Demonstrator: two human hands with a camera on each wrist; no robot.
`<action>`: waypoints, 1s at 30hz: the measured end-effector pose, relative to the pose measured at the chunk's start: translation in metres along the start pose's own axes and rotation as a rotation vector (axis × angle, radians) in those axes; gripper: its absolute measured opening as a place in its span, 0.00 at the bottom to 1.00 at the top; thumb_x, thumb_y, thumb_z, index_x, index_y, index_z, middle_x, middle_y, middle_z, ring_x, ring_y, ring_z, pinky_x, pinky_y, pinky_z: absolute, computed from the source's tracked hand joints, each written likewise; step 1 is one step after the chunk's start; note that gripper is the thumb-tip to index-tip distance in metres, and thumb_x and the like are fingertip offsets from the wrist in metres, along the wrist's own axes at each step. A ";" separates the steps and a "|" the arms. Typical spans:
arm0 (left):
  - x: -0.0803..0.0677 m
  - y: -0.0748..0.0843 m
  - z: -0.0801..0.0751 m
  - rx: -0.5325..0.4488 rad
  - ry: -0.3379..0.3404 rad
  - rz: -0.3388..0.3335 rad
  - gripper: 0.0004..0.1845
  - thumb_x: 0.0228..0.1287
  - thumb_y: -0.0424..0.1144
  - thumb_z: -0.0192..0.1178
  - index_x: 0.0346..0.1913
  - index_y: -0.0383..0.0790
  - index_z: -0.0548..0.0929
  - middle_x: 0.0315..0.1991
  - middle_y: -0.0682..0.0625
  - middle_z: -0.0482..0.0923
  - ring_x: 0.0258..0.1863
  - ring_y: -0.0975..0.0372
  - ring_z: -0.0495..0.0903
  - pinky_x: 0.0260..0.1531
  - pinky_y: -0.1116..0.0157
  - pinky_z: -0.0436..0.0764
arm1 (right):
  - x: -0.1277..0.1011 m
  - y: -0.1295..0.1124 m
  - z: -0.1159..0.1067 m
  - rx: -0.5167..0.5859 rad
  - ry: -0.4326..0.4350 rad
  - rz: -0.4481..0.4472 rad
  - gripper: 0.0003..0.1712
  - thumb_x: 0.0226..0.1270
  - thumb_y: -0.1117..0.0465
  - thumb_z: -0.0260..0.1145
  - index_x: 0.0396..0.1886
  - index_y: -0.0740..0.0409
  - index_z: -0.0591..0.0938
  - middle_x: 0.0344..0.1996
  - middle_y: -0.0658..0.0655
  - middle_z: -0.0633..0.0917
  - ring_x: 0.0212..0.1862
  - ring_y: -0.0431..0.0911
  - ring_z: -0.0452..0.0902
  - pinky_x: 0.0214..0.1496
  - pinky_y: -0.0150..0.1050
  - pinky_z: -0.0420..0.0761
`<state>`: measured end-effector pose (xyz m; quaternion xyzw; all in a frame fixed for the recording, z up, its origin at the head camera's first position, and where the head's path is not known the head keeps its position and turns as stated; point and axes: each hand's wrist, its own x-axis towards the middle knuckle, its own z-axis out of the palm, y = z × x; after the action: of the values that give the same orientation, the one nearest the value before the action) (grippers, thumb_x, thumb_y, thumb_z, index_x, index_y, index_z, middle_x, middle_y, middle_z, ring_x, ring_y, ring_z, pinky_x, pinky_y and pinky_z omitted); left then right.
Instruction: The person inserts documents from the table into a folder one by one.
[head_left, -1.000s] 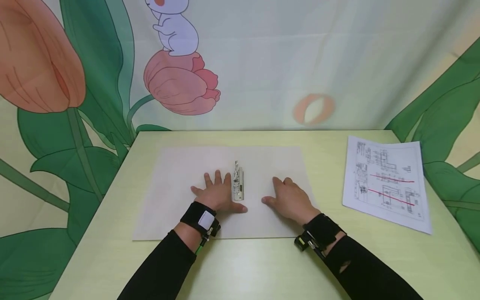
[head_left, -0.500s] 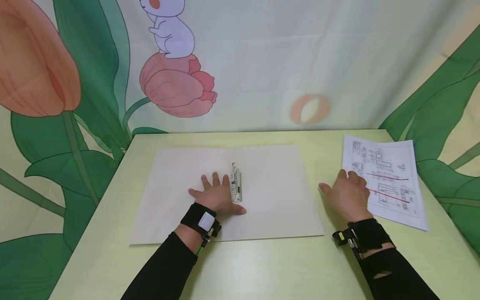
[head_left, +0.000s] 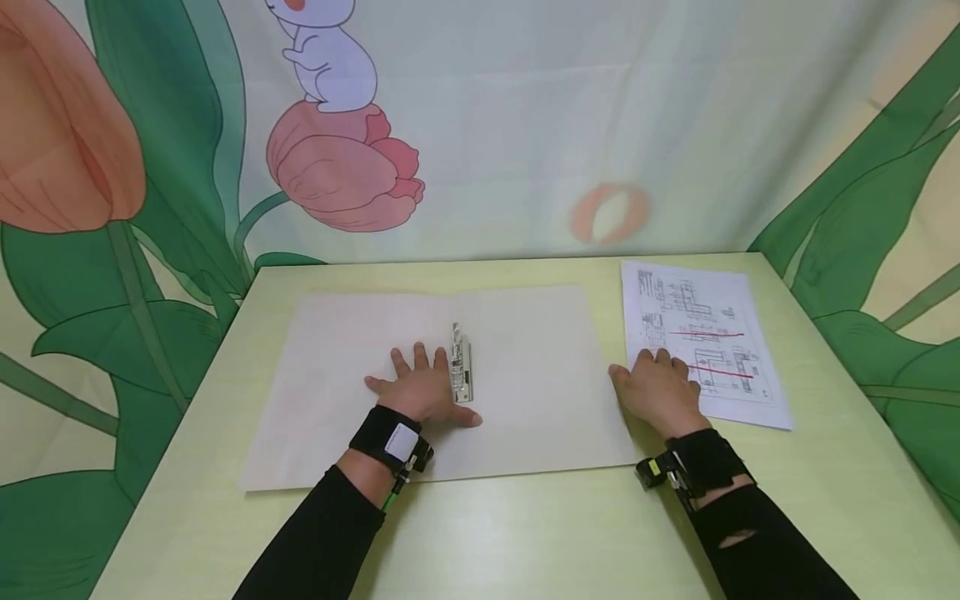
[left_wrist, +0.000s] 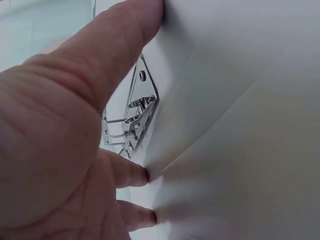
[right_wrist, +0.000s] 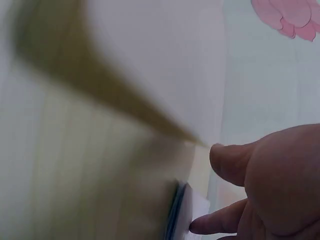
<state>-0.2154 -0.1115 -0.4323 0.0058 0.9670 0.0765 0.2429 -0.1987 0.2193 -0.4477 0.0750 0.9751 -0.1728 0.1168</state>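
An opened white file folder (head_left: 532,425) lies flat on the table, with a metal binder clip mechanism (head_left: 463,367) along its middle. My left hand (head_left: 420,393) rests spread on the folder's left side, its thumb pointing right just below the clip. In the left wrist view the fingertips touch the white surface beside the metal mechanism (left_wrist: 142,117). My right hand (head_left: 662,393) has its fingers on the lower left part of a stack of printed sheets (head_left: 697,304). Its thumb is close to the folder's right edge. The right wrist view shows a fingertip on the stack (right_wrist: 184,215).
The pale table (head_left: 510,542) reaches past the folder on all sides. Red lines cross the drawings on the top sheet. Behind the table hangs a curtain (head_left: 495,150) printed with tulips and a white rabbit.
My right hand has gone from the folder's right side to the sheets, and the sheets have slid left, closer to the folder. The left hand stays in place on the folder.
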 end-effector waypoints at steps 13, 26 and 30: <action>-0.003 -0.002 -0.002 0.013 -0.003 -0.022 0.71 0.49 0.75 0.74 0.86 0.42 0.50 0.86 0.34 0.38 0.83 0.31 0.35 0.65 0.17 0.49 | -0.001 0.083 -0.031 0.029 0.170 0.217 0.41 0.78 0.45 0.60 0.56 0.87 0.71 0.44 0.83 0.71 0.54 0.80 0.64 0.50 0.73 0.67; -0.004 -0.003 -0.002 0.019 -0.003 -0.028 0.71 0.49 0.75 0.73 0.86 0.43 0.49 0.86 0.35 0.38 0.83 0.32 0.34 0.66 0.18 0.49 | -0.001 0.109 -0.035 0.093 0.154 0.373 0.60 0.68 0.31 0.68 0.61 0.89 0.62 0.43 0.83 0.63 0.51 0.75 0.60 0.51 0.68 0.66; -0.002 -0.003 -0.001 0.025 -0.015 -0.037 0.72 0.49 0.76 0.73 0.86 0.44 0.48 0.86 0.36 0.37 0.83 0.32 0.33 0.66 0.18 0.49 | 0.001 0.113 -0.036 0.104 0.184 0.377 0.58 0.69 0.35 0.69 0.62 0.89 0.61 0.45 0.83 0.63 0.50 0.75 0.60 0.51 0.68 0.66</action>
<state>-0.2138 -0.1147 -0.4311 -0.0086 0.9660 0.0596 0.2514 -0.1863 0.3367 -0.4513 0.2776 0.9402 -0.1902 0.0533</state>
